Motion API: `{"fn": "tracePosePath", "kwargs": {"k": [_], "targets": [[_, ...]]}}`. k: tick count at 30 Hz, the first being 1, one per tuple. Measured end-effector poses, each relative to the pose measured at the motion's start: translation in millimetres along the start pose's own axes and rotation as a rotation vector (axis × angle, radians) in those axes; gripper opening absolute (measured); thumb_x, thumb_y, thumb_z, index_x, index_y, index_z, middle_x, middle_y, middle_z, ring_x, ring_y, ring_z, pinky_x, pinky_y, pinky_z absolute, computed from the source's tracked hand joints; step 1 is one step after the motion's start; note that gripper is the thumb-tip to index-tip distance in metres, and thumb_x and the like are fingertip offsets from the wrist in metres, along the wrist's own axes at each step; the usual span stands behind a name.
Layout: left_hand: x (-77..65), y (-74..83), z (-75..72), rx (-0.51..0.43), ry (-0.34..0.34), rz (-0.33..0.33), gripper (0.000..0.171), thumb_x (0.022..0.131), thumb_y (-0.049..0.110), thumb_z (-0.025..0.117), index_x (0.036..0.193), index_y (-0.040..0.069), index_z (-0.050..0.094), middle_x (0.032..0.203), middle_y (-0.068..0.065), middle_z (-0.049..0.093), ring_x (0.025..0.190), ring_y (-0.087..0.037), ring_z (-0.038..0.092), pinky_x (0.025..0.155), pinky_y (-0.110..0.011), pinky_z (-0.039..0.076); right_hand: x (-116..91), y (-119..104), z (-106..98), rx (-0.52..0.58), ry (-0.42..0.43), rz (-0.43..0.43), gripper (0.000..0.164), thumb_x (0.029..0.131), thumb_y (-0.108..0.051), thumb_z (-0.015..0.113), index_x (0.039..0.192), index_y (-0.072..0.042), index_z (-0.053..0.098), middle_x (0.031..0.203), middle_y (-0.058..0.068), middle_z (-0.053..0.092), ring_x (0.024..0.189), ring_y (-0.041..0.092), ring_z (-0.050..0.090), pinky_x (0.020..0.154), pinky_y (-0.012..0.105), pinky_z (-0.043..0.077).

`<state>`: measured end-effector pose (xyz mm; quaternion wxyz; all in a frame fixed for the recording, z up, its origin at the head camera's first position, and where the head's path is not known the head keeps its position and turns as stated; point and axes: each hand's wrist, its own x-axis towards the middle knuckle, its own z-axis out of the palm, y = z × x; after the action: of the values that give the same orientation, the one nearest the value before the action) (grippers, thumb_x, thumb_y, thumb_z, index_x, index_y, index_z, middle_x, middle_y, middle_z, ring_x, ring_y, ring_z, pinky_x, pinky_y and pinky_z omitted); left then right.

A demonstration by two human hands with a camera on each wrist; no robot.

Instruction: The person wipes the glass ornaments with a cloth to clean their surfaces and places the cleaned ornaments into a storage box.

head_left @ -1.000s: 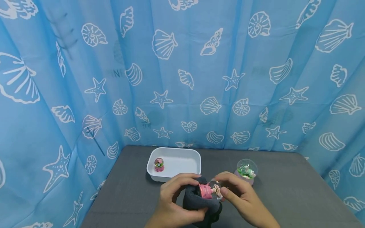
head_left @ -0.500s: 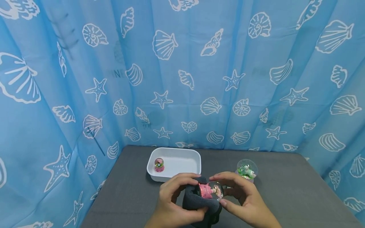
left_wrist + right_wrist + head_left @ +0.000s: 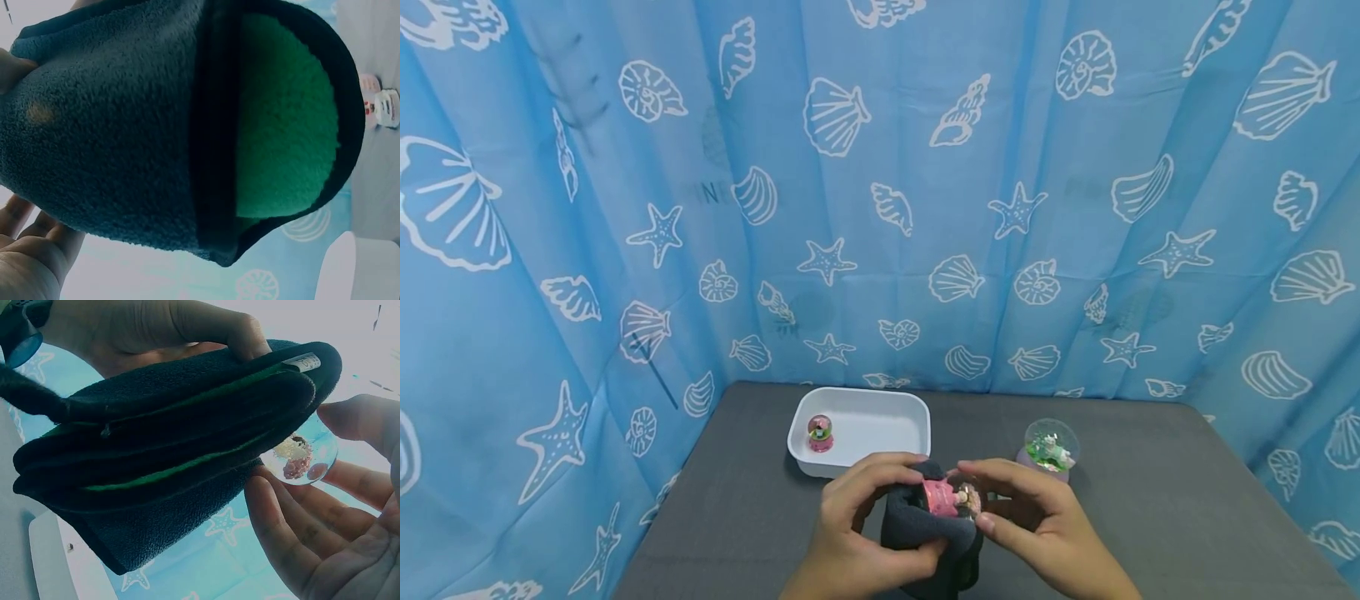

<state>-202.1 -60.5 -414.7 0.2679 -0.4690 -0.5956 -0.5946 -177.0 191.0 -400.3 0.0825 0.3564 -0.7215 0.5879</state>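
A snow globe (image 3: 940, 497) with a pink base and clear dome lies tilted on its side, dome toward the right. My left hand (image 3: 868, 525) grips a thick dark grey towel (image 3: 928, 527) bunched around the base. In the left wrist view the towel (image 3: 119, 125) shows a green underside and dark trim; a white label (image 3: 304, 362) is on its edge in the right wrist view. My right hand (image 3: 1041, 517) holds the dome (image 3: 303, 453) between thumb and fingertips. The towel hides part of the base.
Behind my hands, a white tray (image 3: 880, 425) carries a small pink-based snow globe (image 3: 820, 433) at its left end. A larger snow globe (image 3: 1049, 450) with a pale purple base stands beyond my right hand. A blue shell-print curtain (image 3: 902, 333) borders the grey table (image 3: 722, 517).
My right fingers spread and shifted around the dome, then came in closer on it, and the globe turned slightly. My left hand stays nearly still on the towel.
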Motion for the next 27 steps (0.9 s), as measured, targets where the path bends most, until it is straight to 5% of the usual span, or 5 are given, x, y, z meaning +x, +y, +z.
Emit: {"fn": "tracePosePath", "kwargs": {"k": [11, 17, 27], "targets": [[1.8, 0.3, -0.5, 0.017, -0.013, 0.031, 0.062, 0.068, -0.007, 0.094, 0.122, 0.0, 0.066, 0.126, -0.023, 0.07, 0.11, -0.029, 0.073, 0.089, -0.037, 0.067, 0.6, -2.6, 1.0, -0.028, 0.003, 0.001, 0.05, 0.096, 0.021, 0.059, 0.143, 0.005, 0.059, 0.139, -0.002, 0.07, 0.119, 0.008, 0.07, 0.095, 0.029, 0.064], [4.4, 2.0, 1.0, 0.032, -0.022, 0.061, 0.062, 0.067, -0.006, 0.094, 0.122, -0.001, 0.066, 0.126, -0.023, 0.07, 0.109, -0.029, 0.073, 0.09, -0.034, 0.067, -0.5, -4.0, 0.6, -0.084, 0.049, 0.067, 0.044, 0.099, 0.016, 0.058, 0.138, -0.003, 0.065, 0.131, -0.009, 0.073, 0.104, 0.007, 0.073, 0.081, 0.03, 0.068], [5.9, 2.1, 4.0, 0.046, -0.035, 0.078, 0.059, 0.069, -0.004, 0.094, 0.122, -0.001, 0.067, 0.123, -0.022, 0.071, 0.108, -0.029, 0.074, 0.089, -0.033, 0.067, -1.3, 0.3, -0.2, -0.03, 0.052, 0.051, 0.034, 0.103, 0.014, 0.051, 0.128, -0.001, 0.068, 0.101, 0.001, 0.075, 0.069, 0.018, 0.068, 0.059, 0.033, 0.063]]}}
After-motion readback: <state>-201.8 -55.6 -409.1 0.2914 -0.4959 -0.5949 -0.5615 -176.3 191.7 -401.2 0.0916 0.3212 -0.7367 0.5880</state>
